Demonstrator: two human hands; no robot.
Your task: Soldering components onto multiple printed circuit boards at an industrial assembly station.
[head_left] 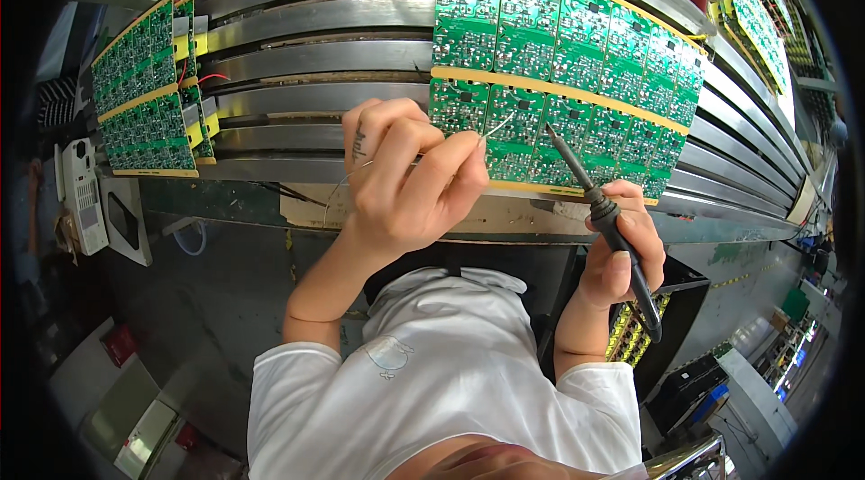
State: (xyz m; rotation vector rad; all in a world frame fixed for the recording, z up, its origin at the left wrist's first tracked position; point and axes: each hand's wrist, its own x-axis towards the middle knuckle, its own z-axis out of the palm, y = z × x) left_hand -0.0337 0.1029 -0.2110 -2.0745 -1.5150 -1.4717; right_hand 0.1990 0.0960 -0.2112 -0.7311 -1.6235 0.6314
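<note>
A large green circuit board panel (550, 38) lies on metal rails in front of me, split into two rows of small boards by tan strips. My left hand (410, 169) is closed in a pinch on a thin solder wire (497, 127), whose end reaches over the lower row. My right hand (626, 246) grips the dark handle of a soldering iron (617, 232). Its tip points up and left at the lower row, a short way right of the wire's end. Whether the tip touches the board I cannot tell.
More circuit board panels (144, 88) with red wires and yellow parts stand on the rails at the left. Other panels (752, 20) are at the far right. Below the bench on the right is a black crate (680, 300). A white device (83, 196) sits at the left.
</note>
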